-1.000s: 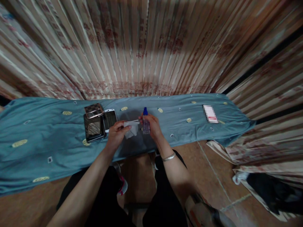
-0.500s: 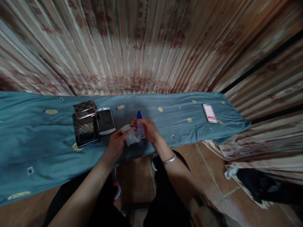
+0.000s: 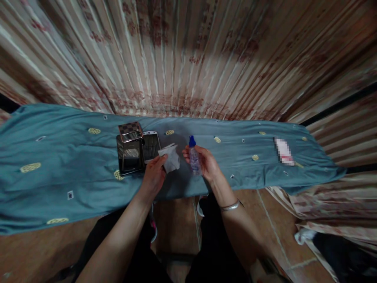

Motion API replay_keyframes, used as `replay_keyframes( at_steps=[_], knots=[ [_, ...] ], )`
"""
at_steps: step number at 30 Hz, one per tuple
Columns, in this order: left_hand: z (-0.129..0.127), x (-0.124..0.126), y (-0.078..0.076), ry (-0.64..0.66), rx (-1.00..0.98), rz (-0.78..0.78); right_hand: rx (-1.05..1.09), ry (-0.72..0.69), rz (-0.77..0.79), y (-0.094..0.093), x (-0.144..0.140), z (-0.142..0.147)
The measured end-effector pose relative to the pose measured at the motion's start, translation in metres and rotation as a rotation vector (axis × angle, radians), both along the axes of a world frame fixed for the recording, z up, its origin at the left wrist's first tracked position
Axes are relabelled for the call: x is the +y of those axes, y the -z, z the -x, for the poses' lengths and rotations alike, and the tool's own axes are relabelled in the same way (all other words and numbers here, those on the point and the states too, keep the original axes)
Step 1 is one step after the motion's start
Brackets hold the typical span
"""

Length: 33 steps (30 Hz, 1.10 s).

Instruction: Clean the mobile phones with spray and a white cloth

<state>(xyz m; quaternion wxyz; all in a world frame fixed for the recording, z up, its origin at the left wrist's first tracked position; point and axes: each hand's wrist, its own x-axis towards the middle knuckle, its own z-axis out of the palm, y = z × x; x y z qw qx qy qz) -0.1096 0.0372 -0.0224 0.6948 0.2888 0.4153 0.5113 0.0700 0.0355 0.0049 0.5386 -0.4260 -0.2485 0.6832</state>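
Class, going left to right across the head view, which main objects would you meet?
Glossy black rectangular device, white smartphone with dark screen, folded greyish-white cloth, clear plastic bottle with blue cap, pixelated white-and-pink item.

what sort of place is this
Probably a room in a home, though I can't be certain: a floral-patterned curtain hangs behind a long surface draped in blue-green cloth, and the brown floor looks tiled.
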Motion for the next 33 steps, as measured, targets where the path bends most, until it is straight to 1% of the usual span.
replay_keyframes(
  at_steps=[4, 7, 10, 14, 18, 23, 29, 33],
  knots=[
    [-0.001, -0.001, 0.001, 0.012, 0.019, -0.002, 0.02, -0.098, 0.023, -0.008, -0.006, 0.003],
    [-0.002, -0.001, 0.002, 0.046, 0.039, -0.021, 0.043, -0.116, 0.014, -0.011, -0.009, 0.006],
    [-0.003, 0.0, 0.001, 0.057, 0.025, 0.002, -0.006, -0.127, -0.041, -0.01, -0.012, 0.009],
    [-0.007, -0.002, -0.001, 0.033, -0.01, 0.01, -0.136, -0.165, -0.129, -0.006, -0.016, 0.012],
    [-0.011, -0.004, -0.002, 0.056, -0.04, -0.023, -0.294, -0.196, -0.221, -0.001, -0.019, 0.017],
    [-0.013, -0.004, -0.001, 0.012, -0.057, -0.006, -0.477, -0.183, -0.29, 0.006, -0.022, 0.021],
    [-0.012, -0.005, 0.001, 0.046, 0.008, -0.026, -0.673, -0.208, -0.342, 0.013, -0.023, 0.021],
    [-0.012, -0.006, 0.0, 0.03, 0.005, -0.044, -0.86, -0.163, -0.424, 0.014, -0.023, 0.02]
  ],
)
